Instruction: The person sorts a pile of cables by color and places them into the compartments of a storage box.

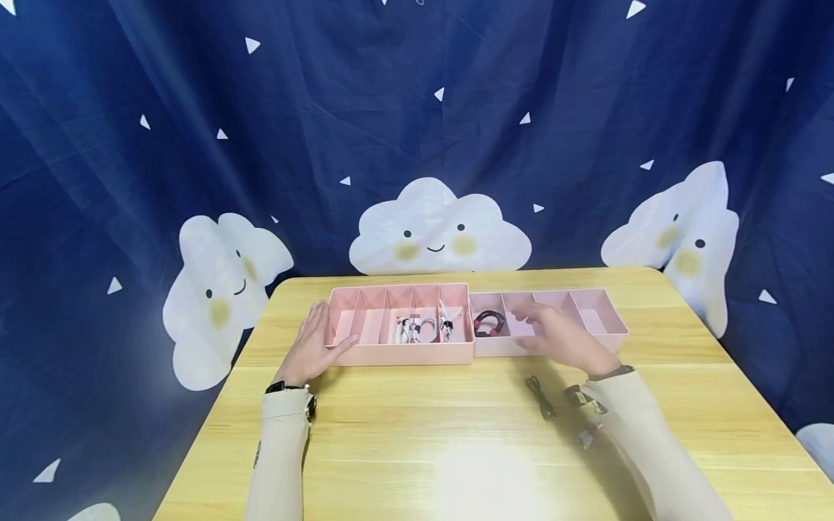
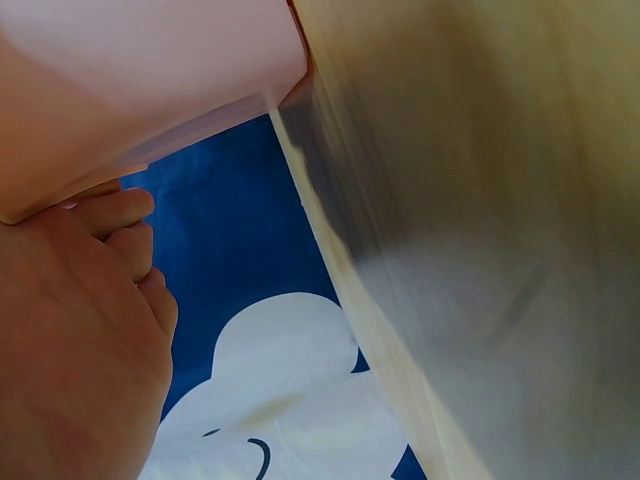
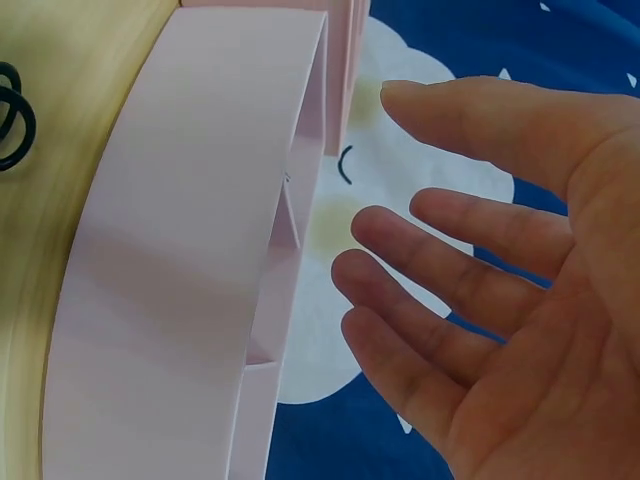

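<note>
My left hand (image 1: 311,347) holds the left end of a pink divided box (image 1: 404,355), its thumb over the front rim and its fingers along the end wall. White bundled cables (image 1: 448,325) lie in the right-hand compartments of that box. Over a paler pink divided box (image 1: 498,348) hovers my right hand (image 1: 560,336), with spread, loosely bent fingers and nothing in them. The right wrist view shows the empty palm (image 3: 540,390) apart from the box wall (image 3: 180,250). A black and red coiled cable (image 1: 489,323) sits in the paler box's leftmost compartment.
Both boxes stand end to end near the back of a wooden table (image 1: 391,434). A black tied cable (image 1: 542,398) lies before the paler box. Close to my right sleeve is a small pale and reddish item (image 1: 586,438), partly hidden. A blue cloud-patterned curtain (image 1: 313,108) hangs behind.
</note>
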Available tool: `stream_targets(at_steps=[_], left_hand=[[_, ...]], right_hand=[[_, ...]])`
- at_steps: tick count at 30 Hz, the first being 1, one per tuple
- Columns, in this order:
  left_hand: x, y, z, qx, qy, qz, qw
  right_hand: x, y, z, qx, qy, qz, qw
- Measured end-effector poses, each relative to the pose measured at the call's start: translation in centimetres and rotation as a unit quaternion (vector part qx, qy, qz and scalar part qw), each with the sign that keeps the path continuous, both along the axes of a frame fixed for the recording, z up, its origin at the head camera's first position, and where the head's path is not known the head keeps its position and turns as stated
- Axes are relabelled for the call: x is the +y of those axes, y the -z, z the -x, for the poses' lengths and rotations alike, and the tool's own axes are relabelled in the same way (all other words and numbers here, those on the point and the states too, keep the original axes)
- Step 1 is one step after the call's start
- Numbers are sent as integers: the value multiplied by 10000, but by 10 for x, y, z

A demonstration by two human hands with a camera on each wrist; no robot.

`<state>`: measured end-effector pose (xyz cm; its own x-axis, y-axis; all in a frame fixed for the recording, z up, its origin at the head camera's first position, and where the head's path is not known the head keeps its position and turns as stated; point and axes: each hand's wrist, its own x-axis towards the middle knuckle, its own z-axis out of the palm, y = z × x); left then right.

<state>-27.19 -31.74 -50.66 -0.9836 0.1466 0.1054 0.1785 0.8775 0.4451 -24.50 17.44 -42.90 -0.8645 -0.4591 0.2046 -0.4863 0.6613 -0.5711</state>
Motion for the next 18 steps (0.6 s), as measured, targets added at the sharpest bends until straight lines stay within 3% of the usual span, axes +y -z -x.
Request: stream_targets(at_steps=[18], left_hand=[[0, -1, -1, -83, -7, -4, 10000]], right_hand=[[10, 6, -26, -121, 184, -127, 9997]])
